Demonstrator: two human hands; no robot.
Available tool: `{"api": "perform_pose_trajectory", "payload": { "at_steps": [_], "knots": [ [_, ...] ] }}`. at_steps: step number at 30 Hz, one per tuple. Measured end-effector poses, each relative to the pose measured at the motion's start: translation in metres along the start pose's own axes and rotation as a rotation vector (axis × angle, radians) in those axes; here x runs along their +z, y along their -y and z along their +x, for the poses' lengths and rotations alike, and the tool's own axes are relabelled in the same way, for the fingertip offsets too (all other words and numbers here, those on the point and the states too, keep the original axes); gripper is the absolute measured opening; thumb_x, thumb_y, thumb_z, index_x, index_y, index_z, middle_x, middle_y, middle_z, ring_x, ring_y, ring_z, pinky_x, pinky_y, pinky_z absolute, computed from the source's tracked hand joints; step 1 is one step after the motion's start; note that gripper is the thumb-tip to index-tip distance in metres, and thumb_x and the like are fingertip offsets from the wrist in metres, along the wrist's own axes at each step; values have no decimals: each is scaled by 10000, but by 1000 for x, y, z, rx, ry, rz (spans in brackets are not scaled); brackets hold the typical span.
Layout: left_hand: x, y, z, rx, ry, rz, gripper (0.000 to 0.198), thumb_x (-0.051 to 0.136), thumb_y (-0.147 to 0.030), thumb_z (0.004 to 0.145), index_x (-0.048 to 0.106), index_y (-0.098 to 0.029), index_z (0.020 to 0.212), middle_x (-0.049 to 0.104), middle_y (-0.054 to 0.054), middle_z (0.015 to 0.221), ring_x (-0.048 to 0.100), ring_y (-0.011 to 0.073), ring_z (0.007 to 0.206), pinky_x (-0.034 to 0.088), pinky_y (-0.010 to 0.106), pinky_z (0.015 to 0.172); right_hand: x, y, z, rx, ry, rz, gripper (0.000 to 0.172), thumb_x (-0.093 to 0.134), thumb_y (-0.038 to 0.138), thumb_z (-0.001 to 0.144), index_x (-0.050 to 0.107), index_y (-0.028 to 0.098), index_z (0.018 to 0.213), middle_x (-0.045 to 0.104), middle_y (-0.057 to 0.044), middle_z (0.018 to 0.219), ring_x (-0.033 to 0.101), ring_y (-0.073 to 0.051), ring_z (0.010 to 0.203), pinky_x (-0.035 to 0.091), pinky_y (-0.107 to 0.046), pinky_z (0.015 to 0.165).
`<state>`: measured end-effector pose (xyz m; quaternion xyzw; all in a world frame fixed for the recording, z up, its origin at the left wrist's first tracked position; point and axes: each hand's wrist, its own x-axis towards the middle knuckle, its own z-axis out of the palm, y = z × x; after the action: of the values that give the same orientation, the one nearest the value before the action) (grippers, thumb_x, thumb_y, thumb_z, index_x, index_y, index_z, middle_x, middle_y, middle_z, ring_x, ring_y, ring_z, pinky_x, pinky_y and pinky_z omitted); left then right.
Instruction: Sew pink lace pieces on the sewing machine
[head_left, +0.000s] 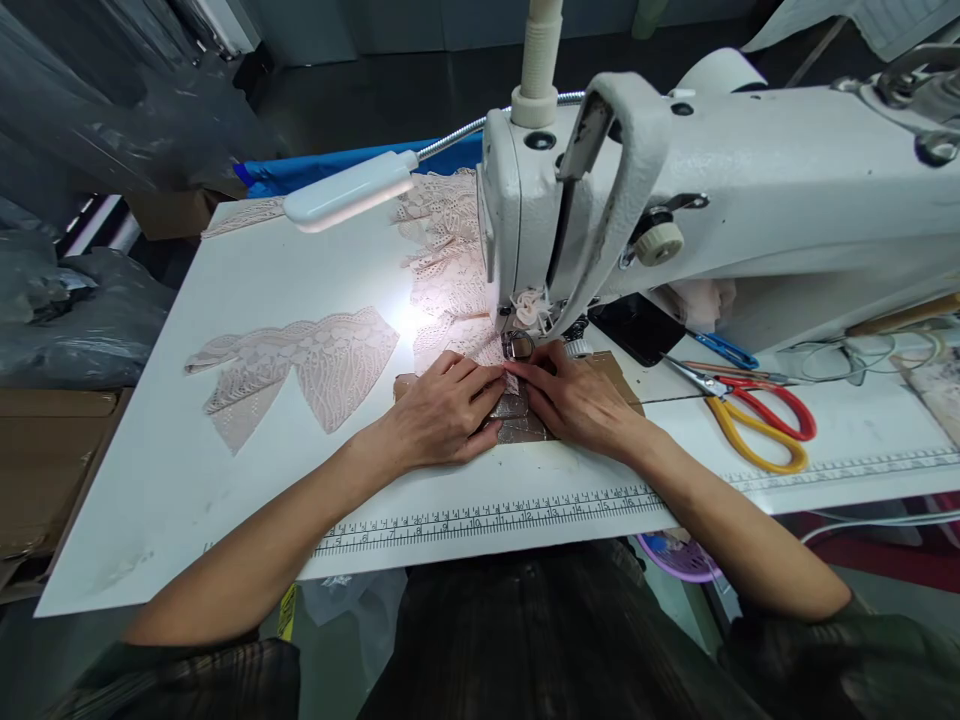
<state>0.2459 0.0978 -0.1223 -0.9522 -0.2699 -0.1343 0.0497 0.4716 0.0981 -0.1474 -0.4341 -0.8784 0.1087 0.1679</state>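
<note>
White table, dark floor; left fingers, right fingers half-curled at lace, grip unclear.

On the tabletop, lace pieces left of the sewing machine, scissors before it

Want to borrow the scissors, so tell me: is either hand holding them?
No, the scissors lie on the table, apart from both the left hand and the right hand.
</note>
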Motion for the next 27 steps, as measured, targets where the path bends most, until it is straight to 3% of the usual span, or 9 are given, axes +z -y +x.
{"api": "perform_pose_trajectory", "payload": {
  "at_steps": [9, 19, 24, 27],
  "knots": [
    [6, 7, 0, -7, -17, 12, 346, 494, -310, 937, 663, -85, 1140, 652, 170, 1234, 627, 296, 976, 457, 435, 816, 0, 1, -1, -37, -21, 17, 364, 426, 233, 983, 643, 185, 1271, 552, -163, 1099, 539, -283, 1031, 488, -501, 900],
    [10, 10, 2, -6, -59, -7, 340, 509, -291, 910, 659, -77, 1127, 668, 169, 1183, 627, 286, 921, 460, 423, 773, 1, -2, -1, 10, -94, 128, 358, 452, 260, 975, 647, 183, 1265, 589, -156, 1107, 585, -263, 975, 508, -444, 850],
    [9, 8, 3, -14, -63, 24, 322, 510, -299, 908, 665, -106, 1115, 673, 161, 1165, 628, 287, 899, 437, 438, 776, -5, -1, -1, 116, -180, 256, 325, 439, 215, 965, 668, 152, 1188, 652, -97, 959, 617, -188, 783, 520, -340, 734],
    [9, 6, 4, -9, -66, 42, 311, 499, -288, 912, 668, -100, 1093, 668, 164, 1153, 632, 292, 923, 433, 454, 815, -4, 1, -2, 78, -179, 230, 337, 438, 216, 963, 668, 155, 1201, 646, -112, 994, 619, -214, 854, 526, -379, 788]
  ]
}}
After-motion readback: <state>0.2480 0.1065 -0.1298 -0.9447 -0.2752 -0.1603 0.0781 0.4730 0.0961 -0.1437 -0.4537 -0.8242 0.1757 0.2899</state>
